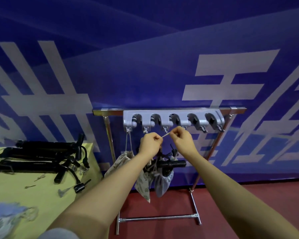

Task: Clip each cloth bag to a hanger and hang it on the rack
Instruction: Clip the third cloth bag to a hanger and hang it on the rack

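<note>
Up at the rack (169, 109), both hands pinch a pale cord (166, 135) taut between them, left hand (149, 144) lower, right hand (183, 137) higher. Below them hang cloth bags (142, 183) and a black hanger (171, 164); more hangers (40, 157) lie on the table (24, 192)

Probably an exhibition or staged demonstration hall: a huge blue printed banner with white characters (162, 57) fills the background, dark red sports-type flooring (231, 204) runs along the lower right, and a yellow-covered counter (33, 195) stands lower left.

Printed cloth bags (142, 183) hang bunched w/ black hanger (171, 164) below rack (162, 110).
</note>
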The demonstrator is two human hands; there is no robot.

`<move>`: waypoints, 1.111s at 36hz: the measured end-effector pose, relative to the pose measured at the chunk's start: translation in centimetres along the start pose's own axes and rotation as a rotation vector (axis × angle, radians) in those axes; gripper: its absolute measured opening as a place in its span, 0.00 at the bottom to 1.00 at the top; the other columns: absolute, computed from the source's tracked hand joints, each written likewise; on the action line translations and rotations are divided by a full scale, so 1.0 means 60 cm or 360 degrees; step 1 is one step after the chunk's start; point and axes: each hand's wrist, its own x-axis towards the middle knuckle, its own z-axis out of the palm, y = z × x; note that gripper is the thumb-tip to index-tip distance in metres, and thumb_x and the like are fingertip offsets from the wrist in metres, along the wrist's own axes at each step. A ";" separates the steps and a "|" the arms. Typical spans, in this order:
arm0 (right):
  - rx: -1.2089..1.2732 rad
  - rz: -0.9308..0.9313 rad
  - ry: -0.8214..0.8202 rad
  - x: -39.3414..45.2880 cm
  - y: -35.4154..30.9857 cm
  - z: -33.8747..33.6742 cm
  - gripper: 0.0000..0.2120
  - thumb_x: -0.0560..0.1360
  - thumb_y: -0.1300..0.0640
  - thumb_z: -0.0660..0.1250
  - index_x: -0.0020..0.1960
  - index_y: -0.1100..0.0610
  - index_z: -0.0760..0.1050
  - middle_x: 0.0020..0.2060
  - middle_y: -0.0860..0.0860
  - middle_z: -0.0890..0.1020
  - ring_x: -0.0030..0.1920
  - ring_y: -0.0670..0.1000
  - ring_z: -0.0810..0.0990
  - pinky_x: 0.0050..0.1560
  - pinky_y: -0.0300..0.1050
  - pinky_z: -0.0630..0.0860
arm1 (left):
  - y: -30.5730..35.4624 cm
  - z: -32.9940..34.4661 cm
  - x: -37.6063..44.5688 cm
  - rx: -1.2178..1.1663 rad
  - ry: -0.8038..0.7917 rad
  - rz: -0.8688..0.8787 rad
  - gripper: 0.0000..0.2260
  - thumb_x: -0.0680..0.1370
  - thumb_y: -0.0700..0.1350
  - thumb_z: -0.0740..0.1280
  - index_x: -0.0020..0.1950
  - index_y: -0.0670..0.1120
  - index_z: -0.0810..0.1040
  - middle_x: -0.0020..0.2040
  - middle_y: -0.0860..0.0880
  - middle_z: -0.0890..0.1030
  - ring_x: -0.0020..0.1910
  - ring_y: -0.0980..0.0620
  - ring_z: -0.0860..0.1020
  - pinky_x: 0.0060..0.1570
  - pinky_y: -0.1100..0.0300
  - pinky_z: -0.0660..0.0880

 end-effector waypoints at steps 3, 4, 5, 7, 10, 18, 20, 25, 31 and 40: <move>-0.0015 -0.0017 0.0051 0.023 0.011 0.005 0.06 0.80 0.61 0.60 0.45 0.61 0.72 0.30 0.51 0.71 0.29 0.49 0.66 0.26 0.34 0.65 | 0.003 0.017 0.027 -0.0057 0.0102 -0.0066 0.10 0.76 0.40 0.65 0.34 0.46 0.77 0.37 0.45 0.82 0.43 0.44 0.82 0.47 0.54 0.79; -0.0039 -0.0019 0.0055 0.032 0.016 0.006 0.06 0.80 0.60 0.60 0.45 0.60 0.72 0.30 0.51 0.72 0.29 0.49 0.66 0.26 0.34 0.65 | 0.005 0.023 0.035 -0.0067 0.0144 -0.0091 0.10 0.77 0.40 0.65 0.36 0.46 0.77 0.38 0.45 0.82 0.43 0.44 0.82 0.45 0.56 0.77; -0.0077 -0.0016 0.0056 0.041 0.021 0.009 0.06 0.80 0.60 0.60 0.45 0.60 0.72 0.31 0.51 0.73 0.29 0.51 0.68 0.27 0.35 0.66 | 0.005 0.029 0.043 -0.0073 0.0190 -0.0119 0.09 0.77 0.41 0.65 0.36 0.45 0.77 0.39 0.44 0.82 0.43 0.44 0.82 0.44 0.56 0.77; -0.0135 0.0000 0.0055 0.057 0.032 0.016 0.07 0.80 0.59 0.60 0.45 0.58 0.72 0.32 0.52 0.75 0.33 0.57 0.75 0.35 0.48 0.75 | 0.001 0.039 0.061 -0.0086 0.0260 -0.0154 0.10 0.77 0.41 0.64 0.36 0.46 0.77 0.40 0.43 0.83 0.43 0.44 0.82 0.46 0.54 0.79; -0.0157 0.0066 0.0055 0.075 0.054 0.028 0.07 0.79 0.58 0.61 0.43 0.56 0.73 0.32 0.52 0.78 0.38 0.58 0.79 0.43 0.60 0.79 | -0.014 0.054 0.080 -0.0074 0.0303 -0.0214 0.12 0.77 0.41 0.64 0.33 0.48 0.76 0.39 0.43 0.83 0.41 0.43 0.82 0.45 0.48 0.80; -0.0363 0.0040 -0.0084 0.079 0.090 0.043 0.09 0.81 0.54 0.59 0.46 0.57 0.74 0.32 0.51 0.78 0.34 0.53 0.77 0.36 0.53 0.74 | -0.034 0.080 0.085 0.0198 0.0231 -0.0087 0.08 0.79 0.42 0.63 0.42 0.41 0.78 0.35 0.45 0.79 0.37 0.45 0.77 0.39 0.53 0.74; -0.0384 0.0028 -0.0090 0.080 0.092 0.045 0.10 0.81 0.54 0.59 0.43 0.57 0.72 0.29 0.50 0.74 0.31 0.51 0.73 0.32 0.49 0.69 | -0.034 0.084 0.084 0.0239 0.0220 -0.0057 0.08 0.79 0.42 0.63 0.43 0.41 0.77 0.35 0.46 0.78 0.38 0.45 0.76 0.39 0.53 0.74; -0.0327 0.0171 -0.0102 0.066 0.102 0.042 0.09 0.80 0.56 0.61 0.47 0.62 0.74 0.38 0.55 0.79 0.38 0.52 0.76 0.37 0.46 0.71 | -0.038 0.084 0.071 0.0362 0.0195 -0.0070 0.08 0.79 0.41 0.60 0.54 0.42 0.77 0.49 0.43 0.81 0.49 0.44 0.78 0.48 0.52 0.77; -0.0361 0.0134 -0.0231 0.041 0.095 0.043 0.07 0.79 0.61 0.59 0.48 0.62 0.75 0.37 0.55 0.78 0.37 0.53 0.75 0.38 0.49 0.72 | -0.050 0.056 0.043 0.0387 0.0220 -0.0119 0.10 0.78 0.39 0.57 0.56 0.44 0.76 0.51 0.42 0.81 0.50 0.42 0.79 0.50 0.47 0.77; -0.0371 -0.0047 -0.0384 0.014 0.021 0.089 0.07 0.79 0.59 0.60 0.47 0.60 0.75 0.33 0.53 0.77 0.34 0.55 0.75 0.38 0.52 0.74 | -0.086 -0.041 0.011 0.0399 0.0274 -0.0122 0.09 0.78 0.40 0.59 0.53 0.45 0.77 0.49 0.43 0.82 0.48 0.44 0.79 0.48 0.52 0.77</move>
